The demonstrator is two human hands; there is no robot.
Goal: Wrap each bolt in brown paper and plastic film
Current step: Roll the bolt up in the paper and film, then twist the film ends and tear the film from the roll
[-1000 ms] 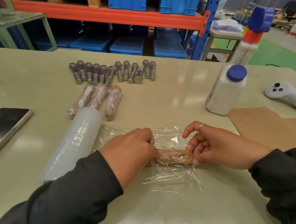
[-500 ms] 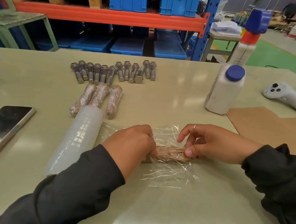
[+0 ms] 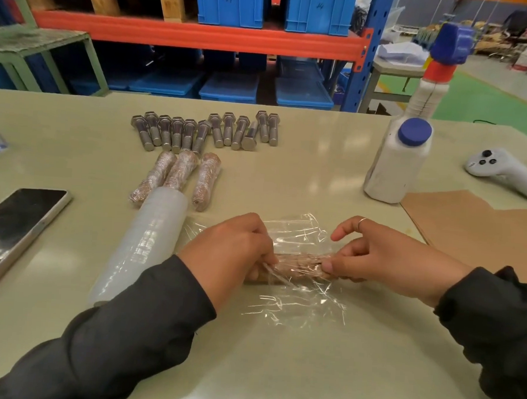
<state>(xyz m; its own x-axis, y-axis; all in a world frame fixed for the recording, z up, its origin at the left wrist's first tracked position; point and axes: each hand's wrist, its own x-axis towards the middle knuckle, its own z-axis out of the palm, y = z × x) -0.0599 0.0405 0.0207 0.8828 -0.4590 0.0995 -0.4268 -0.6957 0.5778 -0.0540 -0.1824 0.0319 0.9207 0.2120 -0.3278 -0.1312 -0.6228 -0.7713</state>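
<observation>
A bolt wrapped in brown paper (image 3: 298, 266) lies crosswise on a sheet of clear plastic film (image 3: 293, 304) in front of me. My left hand (image 3: 232, 252) grips its left end with curled fingers. My right hand (image 3: 384, 260) pinches its right end, index finger lifted. The film runs left to a film roll (image 3: 144, 245). Three finished wrapped bolts (image 3: 178, 176) lie behind the roll. Several bare steel bolts (image 3: 204, 130) form a row farther back. Brown paper sheets (image 3: 468, 228) lie at the right.
A white bottle with a blue cap (image 3: 395, 163) and a taller spray bottle (image 3: 433, 77) stand at the back right. A white controller (image 3: 501, 172) lies at the far right. A phone (image 3: 13, 229) lies at the left. Shelving with blue crates stands behind the table.
Both hands have turned the paper-wrapped bolt in the film, and more film now clings round it. My right hand shifted slightly left along the bolt.
</observation>
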